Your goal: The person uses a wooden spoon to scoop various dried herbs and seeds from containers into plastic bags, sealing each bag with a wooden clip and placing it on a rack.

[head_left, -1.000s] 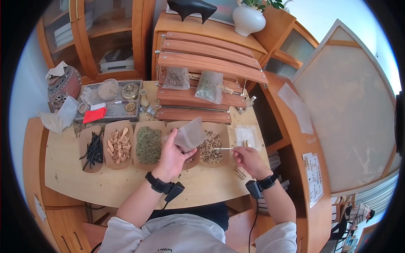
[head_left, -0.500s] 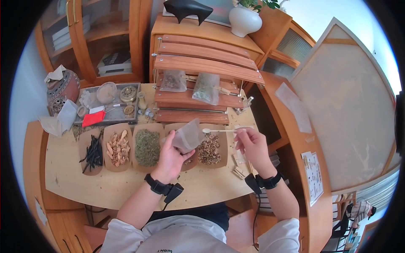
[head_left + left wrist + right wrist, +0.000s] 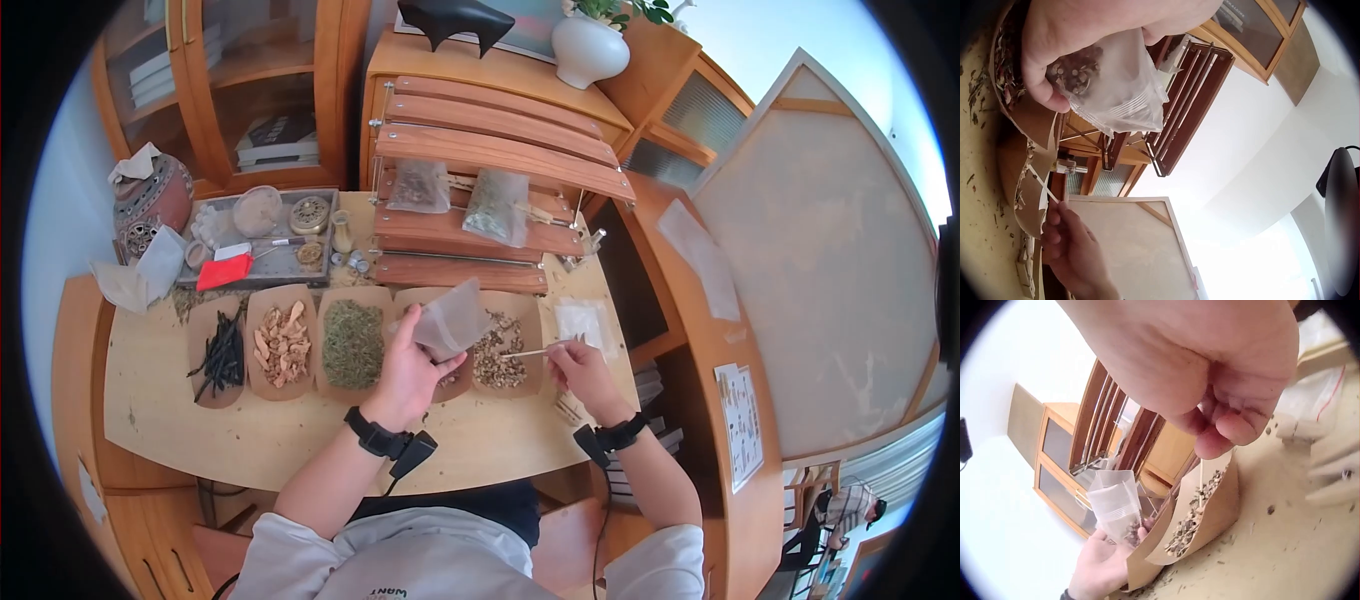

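My left hand [image 3: 400, 382] holds a translucent zip pouch [image 3: 449, 318] tilted over the paper trays. Dark chopped bits [image 3: 1077, 72] lie in the pouch's lower end in the left wrist view. Between thumb and fingertips, my right hand [image 3: 588, 382] pinches a thin white spoon [image 3: 530, 352]. The spoon's far end dips into brown-and-cream chopped dried herb pieces [image 3: 497, 372] in the rightmost paper tray [image 3: 535, 378]. In the right wrist view the spoon's handle [image 3: 1202, 475] runs down into that tray, its tip hidden among the pieces. Another tray is partly covered by the left hand and pouch.
Left of the hands stand trays of green herb [image 3: 352, 345], pale slices [image 3: 281, 345] and black strips [image 3: 220, 360]. Behind them are a wooden rack [image 3: 460, 272] bearing two clipped pouches and a grey tray [image 3: 325, 275]. Clear bags [image 3: 583, 322] lie at right.
Half a second ago the spoon was raised beside the pouch's mouth; my right hand has since lowered it back into the rightmost tray. The left hand and pouch have stayed nearly still.
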`<control>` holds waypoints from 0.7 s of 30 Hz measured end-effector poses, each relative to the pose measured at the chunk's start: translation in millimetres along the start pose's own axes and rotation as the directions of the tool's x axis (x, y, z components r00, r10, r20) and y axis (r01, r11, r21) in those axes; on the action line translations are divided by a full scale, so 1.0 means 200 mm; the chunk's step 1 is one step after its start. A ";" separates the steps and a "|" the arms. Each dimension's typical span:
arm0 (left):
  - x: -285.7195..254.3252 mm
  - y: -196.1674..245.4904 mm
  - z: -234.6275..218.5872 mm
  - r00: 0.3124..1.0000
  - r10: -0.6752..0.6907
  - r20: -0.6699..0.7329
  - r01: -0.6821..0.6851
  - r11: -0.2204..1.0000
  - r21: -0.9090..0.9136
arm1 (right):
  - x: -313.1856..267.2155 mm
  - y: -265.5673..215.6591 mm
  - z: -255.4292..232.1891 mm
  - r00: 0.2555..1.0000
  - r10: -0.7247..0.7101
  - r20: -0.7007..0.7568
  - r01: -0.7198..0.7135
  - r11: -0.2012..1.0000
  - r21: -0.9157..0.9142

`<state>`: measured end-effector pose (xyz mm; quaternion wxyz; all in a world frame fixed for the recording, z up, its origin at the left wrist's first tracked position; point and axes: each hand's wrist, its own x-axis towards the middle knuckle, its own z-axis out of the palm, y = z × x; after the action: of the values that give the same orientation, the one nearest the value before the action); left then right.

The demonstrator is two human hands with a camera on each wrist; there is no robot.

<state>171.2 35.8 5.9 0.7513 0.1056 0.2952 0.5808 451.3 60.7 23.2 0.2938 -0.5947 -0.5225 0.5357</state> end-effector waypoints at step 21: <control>0.00 0.00 0.01 1.000 0.000 -0.026 0.000 1.000 0.009 | -0.03 -0.28 -0.05 0.998 0.050 0.033 -0.059 0.907 0.418</control>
<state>172.8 35.6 7.5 0.7467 0.1015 0.3077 0.5809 443.6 73.5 77.5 0.3937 -0.5266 -0.3818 0.6496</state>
